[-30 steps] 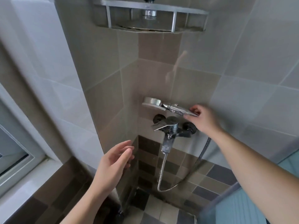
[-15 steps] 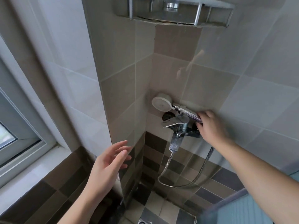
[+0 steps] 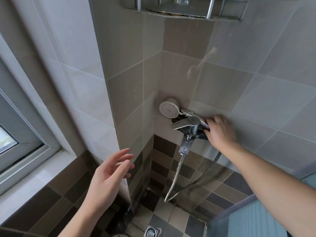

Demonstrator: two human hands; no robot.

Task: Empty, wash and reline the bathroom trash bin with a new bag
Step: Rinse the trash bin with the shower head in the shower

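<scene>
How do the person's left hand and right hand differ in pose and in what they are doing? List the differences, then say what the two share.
1. The left hand is open with fingers spread; the right hand has fingers curled round the shower head handle.
2. The left hand holds nothing, in mid-air; the right hand is at the tap on the wall.
3. The left hand is lower in view, the right hand higher.

Shared: both are bare.

1. Large pale grey and beige tiles (image 3: pixel 230 79) cover the walls, which meet in a corner with a projecting tiled column (image 3: pixel 126 69).
2. Lower down runs a band of dark brown and tan tiles (image 3: pixel 172 161).
3. A white-framed window (image 3: pixel 25 134) with a pale sill sits at the left.
4. A metal corner shelf (image 3: pixel 184 9) hangs overhead.
5. A round floor drain (image 3: pixel 151 232) sits in the checkered floor.
6. Soft daylight fills the room.
</scene>
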